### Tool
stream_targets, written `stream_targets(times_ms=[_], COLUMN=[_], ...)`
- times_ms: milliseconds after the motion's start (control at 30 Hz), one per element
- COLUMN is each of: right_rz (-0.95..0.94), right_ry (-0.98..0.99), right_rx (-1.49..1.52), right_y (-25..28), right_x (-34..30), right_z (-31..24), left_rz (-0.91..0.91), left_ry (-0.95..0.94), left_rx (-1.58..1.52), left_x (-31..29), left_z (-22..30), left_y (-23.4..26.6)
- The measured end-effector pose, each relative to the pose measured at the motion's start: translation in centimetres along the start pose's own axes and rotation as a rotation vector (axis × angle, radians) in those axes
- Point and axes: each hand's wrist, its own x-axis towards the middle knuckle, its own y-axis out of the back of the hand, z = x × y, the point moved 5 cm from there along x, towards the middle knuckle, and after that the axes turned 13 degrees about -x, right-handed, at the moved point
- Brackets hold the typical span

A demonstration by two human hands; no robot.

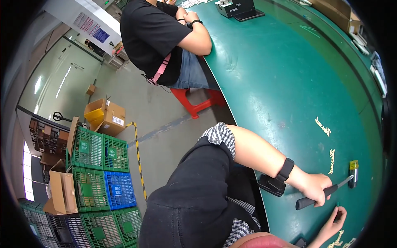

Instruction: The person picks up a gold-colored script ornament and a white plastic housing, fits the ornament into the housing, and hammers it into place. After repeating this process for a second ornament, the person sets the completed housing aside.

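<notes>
My left hand (316, 188) is closed round the black grip of a hammer (305, 202). The hammer's metal shaft runs out to a head with a yellow face, at or just above the green table (273, 82). A black band with a box-shaped device (273, 184) sits on my left wrist. Below the hammer, my right hand (335, 221) rests on or close above the tabletop. Its thumb and fingers are curled into a pinch; anything between them is too small to name. Thin gold script-shaped pieces (332, 161) lie beyond the hammer grip, with more (337, 239) beside my right hand.
A person in black (153, 37) sits on a red stool (194, 103) at the table's edge to my left. A black machine (235, 9) stands further along. Green and blue crates (120, 190) and cardboard boxes (111, 118) stand on the floor behind a yellow-black striped line (138, 161).
</notes>
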Motion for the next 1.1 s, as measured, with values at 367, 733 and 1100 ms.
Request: stream_targets(times_ms=[367,733,1100], right_rz=[-0.006,0.048,0.062], right_ry=[-0.060,-0.111,-0.087], right_rx=[0.101,0.080,0.056], right_y=[-0.5,0.3,0.4], right_x=[-0.3,-0.5,-0.6], right_z=[-2.9,-3.5,-3.9], left_rz=[-0.043,-0.091,-0.092], left_ry=[-0.007,0.057,0.053], left_rx=[0.091,0.032,0.045], left_x=[-0.4,-0.1,-0.2], left_z=[0.5,0.2,0.2], left_y=[0.1,-0.3,-0.3])
